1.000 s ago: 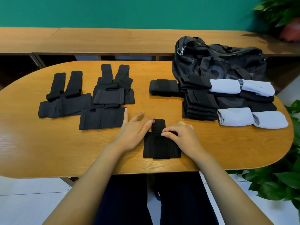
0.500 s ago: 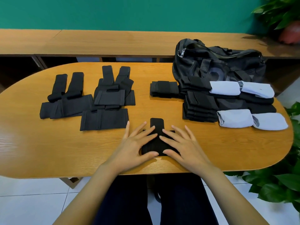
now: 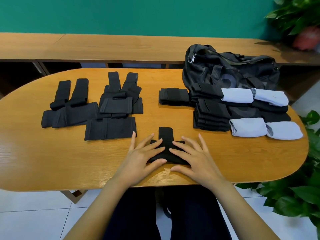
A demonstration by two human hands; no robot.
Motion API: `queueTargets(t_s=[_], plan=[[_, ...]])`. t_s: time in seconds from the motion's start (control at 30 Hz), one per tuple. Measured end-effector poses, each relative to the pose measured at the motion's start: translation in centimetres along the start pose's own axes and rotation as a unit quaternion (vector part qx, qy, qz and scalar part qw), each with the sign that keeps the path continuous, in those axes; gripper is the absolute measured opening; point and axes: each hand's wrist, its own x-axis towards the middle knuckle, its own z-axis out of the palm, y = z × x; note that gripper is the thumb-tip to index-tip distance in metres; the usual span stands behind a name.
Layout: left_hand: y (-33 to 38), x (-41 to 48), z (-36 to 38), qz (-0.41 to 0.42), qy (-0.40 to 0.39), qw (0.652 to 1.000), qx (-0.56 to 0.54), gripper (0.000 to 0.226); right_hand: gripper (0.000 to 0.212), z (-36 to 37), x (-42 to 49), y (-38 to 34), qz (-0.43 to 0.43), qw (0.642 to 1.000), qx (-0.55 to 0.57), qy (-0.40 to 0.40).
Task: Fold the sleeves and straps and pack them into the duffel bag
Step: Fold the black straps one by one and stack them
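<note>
While the left hand [image 3: 140, 158] and right hand [image 3: 195, 158] press flat, fingers [image 3: 151, 146] straight and grasping nothing, the black strap [image 3: 165, 134] lies pinned on the counter [image 3: 52, 161], nearer than the duffel bag [image 3: 230, 70]. It looks soft, light and springy, so it is best pinched across its folded middle.

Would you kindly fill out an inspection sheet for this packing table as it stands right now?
Surface: oval wooden table.
Job's things: black strap under both hands; unfolded black pieces on the left; folded black stack and pale blue rolled sleeves on the right; duffel bag behind them.
Clutter: nothing seen.
Grips: left hand and right hand press flat on the strap, fingers straight.
Cables: nothing seen.
Surroundings: wooden bench, green wall, leafy plants.
</note>
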Motion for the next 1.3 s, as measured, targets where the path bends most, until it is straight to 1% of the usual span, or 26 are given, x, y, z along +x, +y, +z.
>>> queueTargets(t_s=[0.17,0.27,0.37,0.43,0.5,0.57,0.67,0.73,0.77,0.8,0.87,0.93,1.0,1.1,1.17,1.23,1.3], plan=[[0.1,-0.3,0.1,0.03,0.04,0.999,0.006,0.059,0.041,0.3,-0.1,0.2,-0.023,0.998,-0.004,0.065],[0.0,-0.4,0.0,0.032,0.05,0.998,-0.009,0.056,0.038,0.1,0.0,0.2,0.0,0.995,0.04,0.094],[0.4,-0.4,0.1,0.016,0.087,0.996,-0.024,0.045,0.038,-0.5,0.4,0.0,0.03,0.989,0.084,0.118],[0.9,-0.2,0.3,-0.02,0.13,0.99,-0.044,0.039,0.036,-0.9,0.9,-0.1,0.047,0.985,0.099,0.13],[1.4,0.1,0.3,-0.082,0.159,0.981,-0.081,0.04,0.038,-1.1,1.7,-0.2,0.071,0.98,0.117,0.142],[1.7,0.7,0.3,-0.139,0.162,0.971,-0.106,0.043,0.042,-1.2,2.7,-0.3,0.098,0.975,0.13,0.149],[1.7,1.8,0.2,-0.195,0.162,0.961,-0.111,0.03,0.048,-1.5,4.1,-0.7,0.147,0.969,0.127,0.15],[1.5,2.8,0.0,-0.23,0.159,0.955,-0.098,0.037,0.043,-1.6,5.0,-1.0,0.17,0.97,0.107,0.137],[1.5,3.3,-0.1,-0.246,0.155,0.954,-0.079,0.042,0.039,-1.5,5.4,-0.9,0.165,0.972,0.089,0.141],[1.5,3.8,-0.2,-0.259,0.149,0.953,-0.055,0.046,0.04,-1.4,5.8,-0.9,0.158,0.975,0.069,0.141],[1.4,4.3,-0.4,-0.274,0.141,0.951,-0.01,0.063,0.047,-1.1,6.1,-0.9,0.146,0.981,0.043,0.118],[1.0,4.3,-0.5,-0.256,0.144,0.955,0.026,0.076,0.046,-1.0,5.9,-1.0,0.133,0.985,0.022,0.107],[0.3,4.0,-0.8,-0.211,0.13,0.968,0.03,0.08,0.042,-0.8,5.2,-1.1,0.121,0.988,0.016,0.093],[-0.9,3.4,-1.4,-0.129,0.036,0.991,0.011,0.077,0.039,-0.7,3.9,-1.5,0.123,0.99,0.043,0.06],[-1.5,3.0,-1.5,-0.104,-0.01,0.994,0.043,0.072,0.036,-0.4,3.2,-1.8,0.122,0.989,0.059,0.054],[-1.7,2.9,-1.4,-0.088,-0.009,0.992,0.095,0.071,0.041,-0.1,2.8,-2.0,0.109,0.992,0.056,0.044],[-1.7,3.0,-1.2,-0.078,0.018,0.989,0.125,0.076,0.055,0.2,2.6,-2.3,0.087,0.996,0.03,0.017]])
